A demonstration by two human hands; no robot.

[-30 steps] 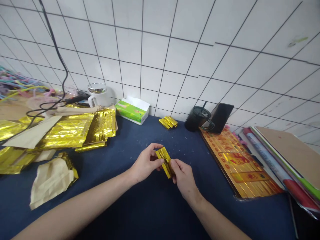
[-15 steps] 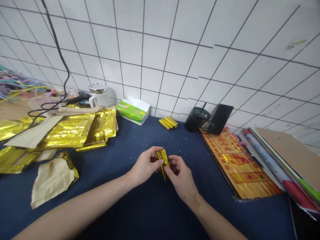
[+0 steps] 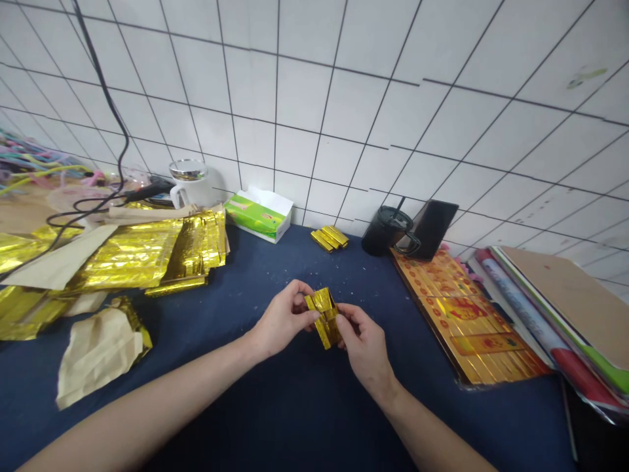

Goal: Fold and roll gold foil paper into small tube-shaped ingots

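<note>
Both of my hands are raised over the dark blue tablecloth [image 3: 275,406], pinching a small folded piece of gold foil paper [image 3: 323,320] between them. My left hand [image 3: 284,318] grips its left side, and my right hand [image 3: 364,344] grips its right side. Fingers hide part of the fold. Beyond them, a stack of gold foil sheets [image 3: 147,257] lies to the left, and several small folded gold foil bars [image 3: 328,238] sit against the wall.
A crumpled beige paper [image 3: 98,354] lies at the left. Along the white tiled wall [image 3: 314,111] stand a white mug [image 3: 190,185], a green tissue box [image 3: 258,214], a black cup [image 3: 386,231] and a phone [image 3: 432,229]. A printed gold-and-red sheet [image 3: 464,321] and folders [image 3: 555,314] lie at the right.
The gold foil piece has gone from a narrow strip to a wider, bulkier fold. My right hand has shifted its grip, and my head view has moved slightly.
</note>
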